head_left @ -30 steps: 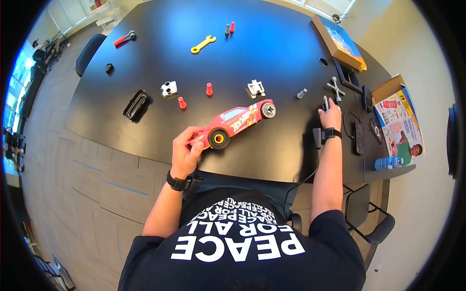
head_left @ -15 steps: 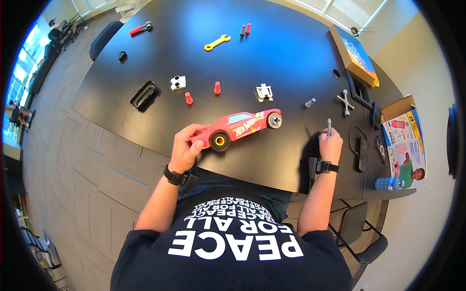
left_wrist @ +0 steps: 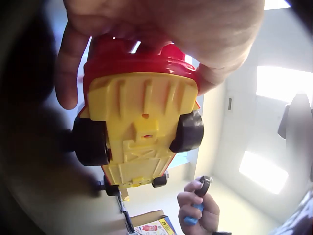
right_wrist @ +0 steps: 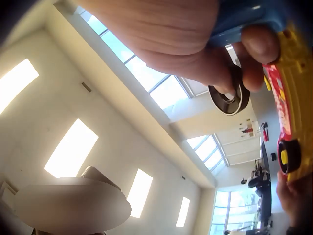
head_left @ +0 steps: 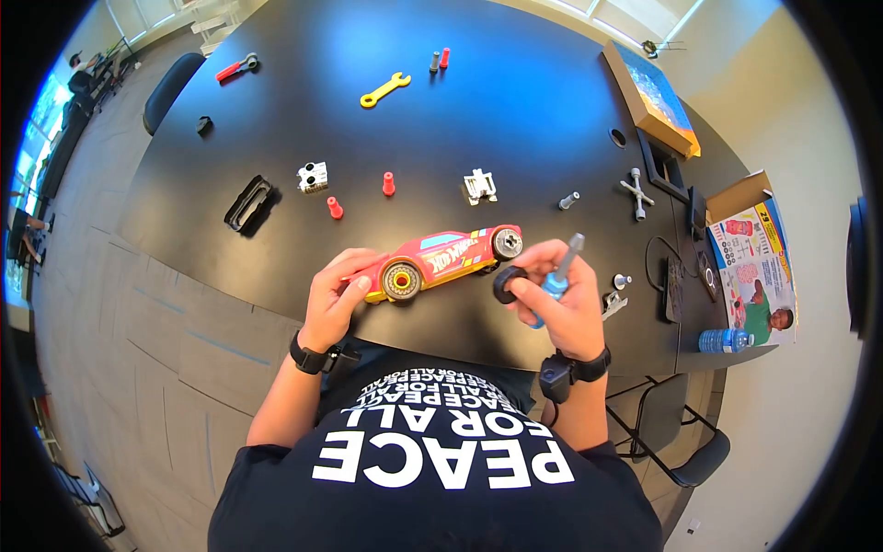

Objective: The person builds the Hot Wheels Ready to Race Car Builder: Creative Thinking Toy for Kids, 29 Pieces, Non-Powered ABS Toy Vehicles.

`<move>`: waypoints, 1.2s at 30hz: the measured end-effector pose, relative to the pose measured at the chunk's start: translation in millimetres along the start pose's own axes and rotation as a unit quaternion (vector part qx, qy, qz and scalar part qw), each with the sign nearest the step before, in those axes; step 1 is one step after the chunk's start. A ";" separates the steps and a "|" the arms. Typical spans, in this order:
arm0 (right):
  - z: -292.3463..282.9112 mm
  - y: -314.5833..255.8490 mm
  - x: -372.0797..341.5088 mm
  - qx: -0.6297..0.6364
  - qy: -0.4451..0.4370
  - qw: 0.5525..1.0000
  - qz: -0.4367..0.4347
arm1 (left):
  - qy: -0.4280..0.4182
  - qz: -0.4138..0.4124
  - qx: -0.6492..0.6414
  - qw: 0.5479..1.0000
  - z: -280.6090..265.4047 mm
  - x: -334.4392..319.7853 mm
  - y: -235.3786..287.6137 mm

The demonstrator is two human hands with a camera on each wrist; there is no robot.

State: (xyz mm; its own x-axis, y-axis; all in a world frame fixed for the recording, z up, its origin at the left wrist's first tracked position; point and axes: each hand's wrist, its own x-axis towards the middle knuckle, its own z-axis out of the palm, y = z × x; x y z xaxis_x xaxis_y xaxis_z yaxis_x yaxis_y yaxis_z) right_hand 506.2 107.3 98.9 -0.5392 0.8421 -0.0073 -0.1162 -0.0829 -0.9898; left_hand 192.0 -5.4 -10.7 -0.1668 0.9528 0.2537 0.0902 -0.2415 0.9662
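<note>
My left hand [head_left: 333,296] grips a red toy car [head_left: 451,258] by one end, holding it above the table's near edge. The left wrist view looks at its yellow underside [left_wrist: 142,152] and black wheels. My right hand [head_left: 578,315] is beside the car's other end. Its thumb and finger pinch a black tire [head_left: 506,284], a ring with an open middle in the right wrist view. The same hand also holds a toy screwdriver with a blue handle [right_wrist: 249,22], its grey shaft [head_left: 569,256] pointing up. The car's wheel nearest that hand shows a silver hub [head_left: 507,242].
Across the table lie a yellow wrench [head_left: 385,90], a red-handled ratchet [head_left: 237,69], red bolts [head_left: 388,183], a silver part [head_left: 479,186], a black frame piece [head_left: 251,205] and a grey cross wrench [head_left: 636,194]. Boxes [head_left: 756,258] and a water bottle [head_left: 725,340] are on the right.
My right hand has picked up the screwdriver at the right and moved left to the car, and now also pinches a black tire. My left hand still grips the car.
</note>
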 end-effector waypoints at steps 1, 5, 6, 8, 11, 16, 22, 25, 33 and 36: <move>8.7 -2.7 7.5 0.008 -0.032 0.999 0.002 | 0.001 0.005 -0.020 1.000 0.8 1.8 7.1; 31.9 1.6 29.6 0.029 -0.099 0.995 0.005 | -0.007 0.035 0.001 0.999 -1.6 6.8 16.0; 36.6 -1.8 34.6 0.026 -0.112 0.993 0.007 | -0.019 0.017 -0.002 1.000 -2.7 6.6 18.7; 45.1 -2.1 44.3 -0.015 -0.108 0.994 0.005 | -0.019 0.021 -0.003 1.000 -2.7 6.4 22.0; 59.4 1.6 58.9 -0.102 -0.096 0.990 -0.030 | -0.033 0.035 0.001 0.999 -5.7 7.6 21.6; 71.0 14.3 68.0 -0.152 -0.120 0.981 -0.016 | -0.015 0.078 0.015 0.997 -2.6 11.2 12.8; 74.6 17.0 65.0 -0.254 -0.108 0.953 -0.122 | 0.045 0.157 0.159 0.974 14.9 16.3 7.4; 76.2 22.4 64.0 -0.310 -0.100 0.930 -0.169 | 0.061 0.178 0.166 0.968 18.7 20.4 0.6; 89.3 24.7 65.7 -0.360 -0.105 0.900 -0.223 | 0.101 0.172 0.176 0.964 19.2 26.0 -1.4; 89.2 27.4 66.6 -0.430 -0.111 0.874 -0.200 | 0.108 0.167 0.179 0.964 18.1 30.0 -2.3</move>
State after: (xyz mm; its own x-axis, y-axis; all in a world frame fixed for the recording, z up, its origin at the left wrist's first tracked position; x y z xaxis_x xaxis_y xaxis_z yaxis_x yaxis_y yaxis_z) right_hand 392.7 113.6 84.0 -0.7585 0.5800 0.2970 0.2850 0.7051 -0.6493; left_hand 204.5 27.0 -6.1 -0.2665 0.7633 0.5885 0.5004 -0.4123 0.7613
